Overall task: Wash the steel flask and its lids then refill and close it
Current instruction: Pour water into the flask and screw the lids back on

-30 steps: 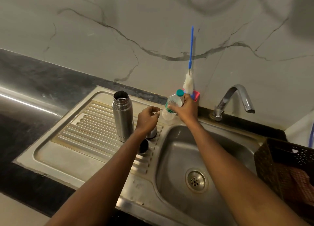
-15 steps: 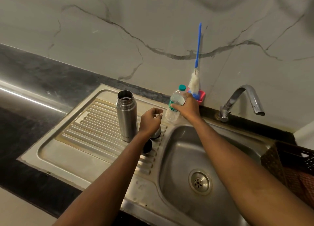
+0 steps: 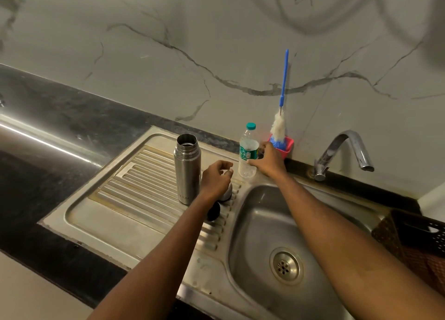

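dim, warm, slightly greenish indoor light. a bright glare streak runs along the dark counter [image 3: 36,136] at left, with softer highlights on the flask [image 3: 187,168] and tap [image 3: 346,149]. large curved shadows fall on the wall [image 3: 337,19] top right. straight lines bow toward the edges. the centre is sharp and the near forearms are softer.

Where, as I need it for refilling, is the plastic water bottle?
Head view, centre: the plastic water bottle stands at the draining board's back, between the steel flask and pink holder, gripped by the right hand.
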